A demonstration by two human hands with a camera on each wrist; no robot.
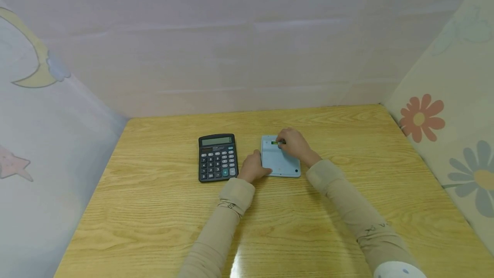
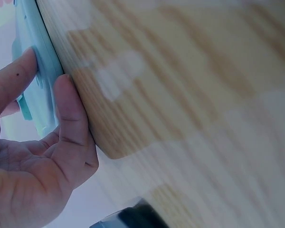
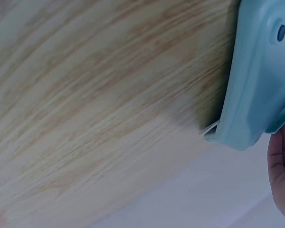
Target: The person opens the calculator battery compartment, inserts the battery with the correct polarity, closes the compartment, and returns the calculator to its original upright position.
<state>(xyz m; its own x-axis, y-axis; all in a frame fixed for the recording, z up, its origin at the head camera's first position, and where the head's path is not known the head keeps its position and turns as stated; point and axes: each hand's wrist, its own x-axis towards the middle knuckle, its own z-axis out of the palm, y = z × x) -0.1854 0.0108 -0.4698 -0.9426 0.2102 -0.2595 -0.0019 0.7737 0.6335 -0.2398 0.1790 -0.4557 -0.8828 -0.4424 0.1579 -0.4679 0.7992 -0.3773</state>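
Observation:
A light blue calculator (image 1: 284, 163) lies back side up on the table, with a slot near its far end where a yellow-green battery (image 1: 274, 143) shows. My left hand (image 1: 252, 167) grips its near left edge; in the left wrist view the thumb (image 2: 26, 66) lies on the back and the fingers are at the side. Over the slot, my right hand (image 1: 294, 143) pinches a small teal cover (image 3: 278, 121), tilted up from the back. How far the cover is off the slot is hidden by the fingers.
A black calculator (image 1: 218, 158) lies face up to the left of my left hand, its display lit. The wooden table (image 1: 154, 222) meets a pale wall (image 1: 247, 67) at the back. Patterned walls stand at both sides.

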